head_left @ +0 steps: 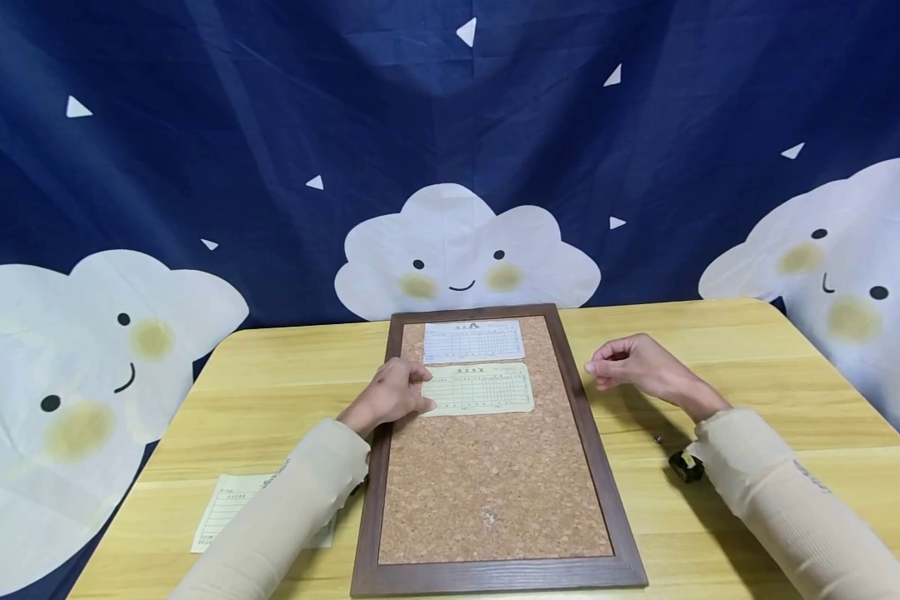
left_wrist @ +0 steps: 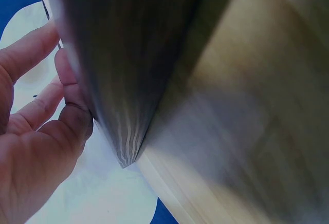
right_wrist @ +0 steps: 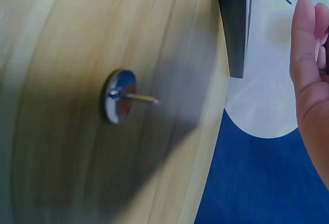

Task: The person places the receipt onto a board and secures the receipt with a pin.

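Dark brown with fine grain lines on frame [head_left: 495, 577]. Mottled tan, speckled, on cork [head_left: 487, 492] inside. Bluish white with dark ruled grid on far slip [head_left: 474, 342]; pale yellow-green with similar grid on nearer slip [head_left: 477, 390]; pale yellow-green with dark lines on left slip [head_left: 225, 508]. Light yellow, streaky wood grain across table [head_left: 750, 350]. Shiny silver on thumbtack [right_wrist: 122, 96] at right. Cream with dark lettering on left sleeve [head_left: 292, 508] and right sleeve [head_left: 787, 508]. Navy with white triangles on backdrop [head_left: 195, 192]; white with yellow cheeks on clouds [head_left: 450, 221].

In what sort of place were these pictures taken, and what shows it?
Probably a tabletop set up indoors: a dark-blue cloth backdrop with smiling clouds hangs behind a wood-grain table, where a framed corkboard bearing two paper slips lies. Nothing shows whether home or studio.
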`<state>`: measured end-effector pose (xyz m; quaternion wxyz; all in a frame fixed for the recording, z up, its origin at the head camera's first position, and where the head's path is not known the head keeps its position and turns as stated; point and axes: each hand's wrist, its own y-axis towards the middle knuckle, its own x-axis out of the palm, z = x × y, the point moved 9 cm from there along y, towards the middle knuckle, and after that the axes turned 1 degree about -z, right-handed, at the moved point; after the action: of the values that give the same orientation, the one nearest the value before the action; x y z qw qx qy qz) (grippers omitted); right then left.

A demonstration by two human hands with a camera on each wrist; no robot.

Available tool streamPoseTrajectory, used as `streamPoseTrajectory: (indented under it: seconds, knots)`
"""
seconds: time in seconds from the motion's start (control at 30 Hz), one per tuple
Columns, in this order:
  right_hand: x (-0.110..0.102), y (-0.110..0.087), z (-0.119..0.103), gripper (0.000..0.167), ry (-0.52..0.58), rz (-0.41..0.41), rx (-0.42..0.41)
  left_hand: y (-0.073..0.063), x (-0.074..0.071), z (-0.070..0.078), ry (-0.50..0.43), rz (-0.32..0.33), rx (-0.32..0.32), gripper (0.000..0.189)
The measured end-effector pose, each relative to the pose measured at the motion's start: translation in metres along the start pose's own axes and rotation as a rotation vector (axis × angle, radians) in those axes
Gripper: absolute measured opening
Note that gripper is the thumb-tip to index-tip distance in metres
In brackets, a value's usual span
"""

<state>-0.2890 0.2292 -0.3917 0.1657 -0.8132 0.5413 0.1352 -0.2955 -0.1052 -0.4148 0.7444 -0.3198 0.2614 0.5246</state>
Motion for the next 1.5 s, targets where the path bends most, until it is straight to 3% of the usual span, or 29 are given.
streamPoseTrajectory:
  seconds: [0.4,0.6,1.0,1.17,1.33,1.5]
  knots:
    - [0.008,0.005,0.000,0.024,0.152,-0.074,0.004,0.000,0.000,-0.001,-0.009,-0.004,-0.002,0.042]
    - [0.015,0.006,0.000,0.012,0.232,-0.123,0.028,0.000,0.000,0.000,-0.007,0.000,-0.004,0.042]
    - [0.012,0.008,-0.008,0.021,0.236,-0.063,-0.025,-0.001,0.000,0.001,-0.013,0.004,-0.006,0.041]
    - [0.012,0.009,-0.009,0.026,0.180,-0.051,-0.033,-0.001,0.000,0.001,-0.009,0.006,-0.007,0.041]
    - [0.015,0.011,-0.010,0.027,0.105,-0.072,-0.040,-0.001,-0.001,0.000,-0.013,0.008,-0.015,0.041]
    - [0.019,0.012,-0.011,0.027,0.133,-0.105,-0.039,-0.001,0.000,0.001,-0.006,0.006,0.002,0.041]
